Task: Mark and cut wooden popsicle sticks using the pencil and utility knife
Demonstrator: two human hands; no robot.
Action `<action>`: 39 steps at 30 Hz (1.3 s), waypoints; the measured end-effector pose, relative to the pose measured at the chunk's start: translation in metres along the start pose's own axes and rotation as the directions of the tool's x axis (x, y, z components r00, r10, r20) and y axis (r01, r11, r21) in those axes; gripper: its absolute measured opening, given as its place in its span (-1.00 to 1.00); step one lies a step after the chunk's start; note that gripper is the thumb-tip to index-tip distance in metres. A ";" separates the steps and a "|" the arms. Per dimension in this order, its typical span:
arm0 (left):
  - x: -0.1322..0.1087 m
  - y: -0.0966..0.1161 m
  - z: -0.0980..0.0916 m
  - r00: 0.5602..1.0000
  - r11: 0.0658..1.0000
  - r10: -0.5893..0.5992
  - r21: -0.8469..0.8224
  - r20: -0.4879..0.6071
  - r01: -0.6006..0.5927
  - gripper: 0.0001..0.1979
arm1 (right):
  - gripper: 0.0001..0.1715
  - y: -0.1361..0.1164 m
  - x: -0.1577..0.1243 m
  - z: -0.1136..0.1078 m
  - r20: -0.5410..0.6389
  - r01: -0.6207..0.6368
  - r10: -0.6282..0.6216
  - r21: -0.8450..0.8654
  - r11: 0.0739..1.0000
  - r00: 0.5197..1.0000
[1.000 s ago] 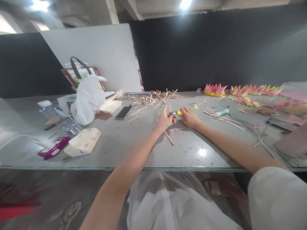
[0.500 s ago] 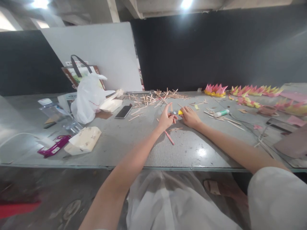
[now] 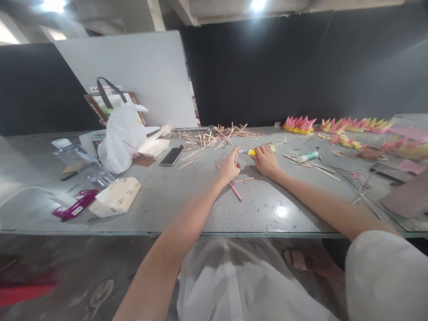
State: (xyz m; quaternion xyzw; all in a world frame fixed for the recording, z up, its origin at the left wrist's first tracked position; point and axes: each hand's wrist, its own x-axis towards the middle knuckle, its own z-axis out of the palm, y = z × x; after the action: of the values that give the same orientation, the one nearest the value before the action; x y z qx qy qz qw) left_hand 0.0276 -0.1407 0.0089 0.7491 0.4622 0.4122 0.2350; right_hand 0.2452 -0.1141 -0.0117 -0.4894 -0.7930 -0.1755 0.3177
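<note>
In the middle of the table, my left hand [image 3: 230,166] is closed, thumb and fingers pinching what looks like a short thin wooden stick, mostly hidden. To its right, my right hand [image 3: 266,161] wraps round a yellow utility knife [image 3: 252,152]. The knife's blade points left, at my left fingertips; whether it touches them or the stick I cannot tell. A red pencil-like stick [image 3: 236,191] lies below my left hand. Near it is a small flat piece of wood [image 3: 244,179]. Behind my hands spreads a loose pile of wooden sticks [image 3: 203,139].
Left of my hands lie a phone [image 3: 171,156], a white plastic bag [image 3: 120,138], a clear bottle [image 3: 78,160], a tissue pack [image 3: 117,196] and a purple object [image 3: 75,205]. On the right are a glue stick [image 3: 308,157], more sticks, cables and pink-yellow paper flowers [image 3: 299,125].
My left fingers have curled in, and the knife blade has shifted slightly up from between them. Fewer wood scraps show below the hands.
</note>
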 end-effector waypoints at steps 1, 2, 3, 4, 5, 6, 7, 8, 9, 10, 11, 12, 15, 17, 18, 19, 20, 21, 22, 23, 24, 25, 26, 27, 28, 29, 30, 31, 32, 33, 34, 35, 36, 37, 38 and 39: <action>0.000 0.000 -0.001 0.999 0.999 -0.025 -0.034 -0.020 0.025 -0.17 | -0.55 0.001 0.000 0.001 0.001 -0.010 0.010 0.007 1.000 1.000; 0.000 0.001 -0.002 0.998 0.996 -0.050 -0.073 -0.040 0.047 -0.17 | -0.55 0.002 0.000 0.002 0.008 -0.016 0.016 0.015 1.000 1.000; 0.000 0.002 -0.003 0.996 0.991 -0.073 -0.116 -0.059 0.066 -0.17 | -0.56 0.003 0.000 0.003 0.020 -0.019 0.019 0.024 1.000 1.000; 0.000 0.003 -0.005 0.993 0.984 -0.095 -0.159 -0.075 0.082 -0.18 | -0.56 0.003 0.000 0.004 0.033 -0.021 0.020 0.032 0.999 0.999; 0.001 0.004 -0.006 0.989 0.975 -0.115 -0.199 -0.088 0.096 -0.20 | -0.56 0.004 0.000 0.005 0.045 -0.019 0.018 0.040 0.999 0.999; 0.001 0.005 -0.007 0.986 0.966 -0.135 -0.234 -0.099 0.108 -0.22 | -0.56 0.004 0.000 0.006 0.051 -0.015 0.012 0.049 0.999 0.999; 0.002 0.005 -0.007 0.983 0.957 -0.151 -0.264 -0.108 0.118 -0.24 | -0.56 0.004 0.000 0.006 0.054 -0.006 0.003 0.058 0.998 0.999; 0.003 0.006 -0.007 0.979 0.949 -0.166 -0.288 -0.117 0.127 -0.25 | -0.56 0.004 0.000 0.007 0.053 0.005 -0.009 0.069 0.998 0.999; 0.004 0.006 -0.006 0.976 0.942 -0.180 -0.307 -0.123 0.135 -0.27 | -0.57 0.005 0.000 0.007 0.052 0.018 -0.022 0.082 0.996 0.998; 0.005 0.006 -0.005 0.974 0.937 -0.190 -0.321 -0.125 0.141 -0.28 | -0.57 0.005 0.000 0.008 0.052 0.031 -0.036 0.096 0.995 0.998; 0.005 0.006 -0.005 0.973 0.932 -0.196 -0.332 -0.124 0.145 -0.29 | -0.57 0.005 0.000 0.008 0.056 0.042 -0.049 0.111 0.993 0.997; 0.006 0.006 -0.004 0.972 0.929 -0.200 -0.341 -0.123 0.148 -0.29 | -0.57 0.005 0.000 0.008 0.063 0.051 -0.060 0.123 0.991 0.996; 0.006 0.008 -0.004 0.969 0.920 -0.216 -0.358 -0.118 0.162 -0.31 | -0.58 0.004 0.001 0.008 0.095 0.070 -0.084 0.143 0.987 0.992; 0.006 0.009 -0.004 0.966 0.916 -0.232 -0.360 -0.118 0.176 -0.35 | -0.58 0.003 0.001 0.008 0.110 0.078 -0.094 0.145 0.986 0.989; 0.006 0.010 -0.005 0.965 0.916 -0.236 -0.359 -0.118 0.180 -0.37 | -0.58 0.003 0.001 0.007 0.113 0.080 -0.097 0.148 0.986 0.989; 0.006 0.011 -0.005 0.964 0.917 -0.236 -0.356 -0.119 0.181 -0.39 | -0.58 0.002 0.001 0.007 0.114 0.083 -0.100 0.152 0.985 0.988; 0.005 0.012 -0.005 0.965 0.918 -0.235 -0.352 -0.119 0.180 -0.41 | -0.58 0.002 0.001 0.006 0.113 0.086 -0.105 0.158 0.984 0.988; 0.005 0.012 -0.005 0.965 0.919 -0.235 -0.350 -0.119 0.181 -0.42 | -0.58 0.002 0.001 0.006 0.114 0.090 -0.109 0.165 0.982 0.987; 0.005 0.013 -0.005 0.965 0.920 -0.235 -0.348 -0.119 0.181 -0.43 | -0.58 0.001 0.001 0.005 0.116 0.094 -0.114 0.171 0.981 0.987; 0.005 0.013 -0.006 0.965 0.920 -0.235 -0.347 -0.118 0.182 -0.44 | -0.57 0.001 0.001 0.005 0.119 0.095 -0.118 0.176 0.980 0.986; 0.005 0.014 -0.006 0.965 0.920 -0.235 -0.347 -0.116 0.182 -0.45 | -0.58 0.001 0.001 0.004 0.122 0.096 -0.119 0.181 0.979 0.985; 0.005 0.014 -0.006 0.966 0.921 -0.234 -0.345 -0.115 0.182 -0.45 | -0.58 0.000 0.001 0.004 0.124 0.094 -0.118 0.186 0.978 0.985; 0.005 0.014 -0.006 0.967 0.922 -0.230 -0.343 -0.114 0.179 -0.46 | -0.58 0.000 0.001 0.003 0.126 0.091 -0.116 0.189 0.978 0.985; 0.005 0.014 -0.006 0.968 0.924 -0.225 -0.340 -0.114 0.175 -0.46 | -0.59 0.000 0.001 0.003 0.127 0.087 -0.113 0.192 0.978 0.985; 0.005 0.014 -0.005 0.968 0.926 -0.223 -0.336 -0.112 0.174 -0.46 | -0.59 0.000 0.001 0.003 0.128 0.084 -0.110 0.194 0.977 0.986; 0.005 0.013 -0.005 0.969 0.928 -0.221 -0.330 -0.112 0.174 -0.45 | -0.59 0.000 0.001 0.003 0.130 0.082 -0.109 0.197 0.977 0.985; 0.005 0.013 -0.005 0.970 0.931 -0.216 -0.322 -0.111 0.171 -0.44 | -0.59 0.000 0.001 0.003 0.133 0.081 -0.109 0.198 0.977 0.985; 0.005 0.012 -0.005 0.972 0.936 -0.207 -0.313 -0.110 0.164 -0.43 | -0.59 0.000 0.001 0.004 0.135 0.081 -0.109 0.200 0.976 0.985; 0.005 0.012 -0.005 0.974 0.941 -0.196 -0.302 -0.110 0.155 -0.42 | -0.59 0.000 0.001 0.004 0.135 0.082 -0.111 0.202 0.976 0.985; 0.005 0.012 -0.005 0.977 0.946 -0.184 -0.288 -0.111 0.146 -0.41 | -0.59 0.000 0.001 0.005 0.134 0.083 -0.112 0.204 0.975 0.985; 0.005 0.011 -0.005 0.979 0.952 -0.172 -0.274 -0.113 0.136 -0.40 | -0.59 0.000 0.001 0.005 0.131 0.085 -0.114 0.208 0.974 0.985; 0.004 0.011 -0.005 0.980 0.958 -0.161 -0.258 -0.115 0.127 -0.39 | -0.60 0.001 0.001 0.005 0.128 0.087 -0.116 0.213 0.973 0.985; 0.004 0.010 -0.005 0.982 0.963 -0.152 -0.242 -0.115 0.121 -0.39 | -0.60 0.001 0.001 0.006 0.125 0.088 -0.117 0.218 0.972 0.985; 0.004 0.010 -0.006 0.983 0.968 -0.143 -0.224 -0.114 0.115 -0.39 | -0.61 0.001 0.001 0.006 0.124 0.088 -0.117 0.222 0.971 0.985; 0.004 0.009 -0.006 0.985 0.973 -0.131 -0.203 -0.111 0.106 -0.39 | -0.61 0.001 0.001 0.005 0.124 0.086 -0.117 0.226 0.970 0.985; 0.004 0.008 -0.006 0.987 0.979 -0.116 -0.180 -0.110 0.095 -0.40 | -0.62 0.000 0.001 0.005 0.126 0.085 -0.116 0.229 0.970 0.985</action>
State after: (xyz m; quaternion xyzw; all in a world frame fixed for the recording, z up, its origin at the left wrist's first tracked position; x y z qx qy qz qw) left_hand 0.0274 -0.1409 0.0195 0.6740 0.4770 0.4823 0.2928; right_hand 0.2434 -0.1100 -0.0146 -0.4207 -0.8515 -0.0668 0.3056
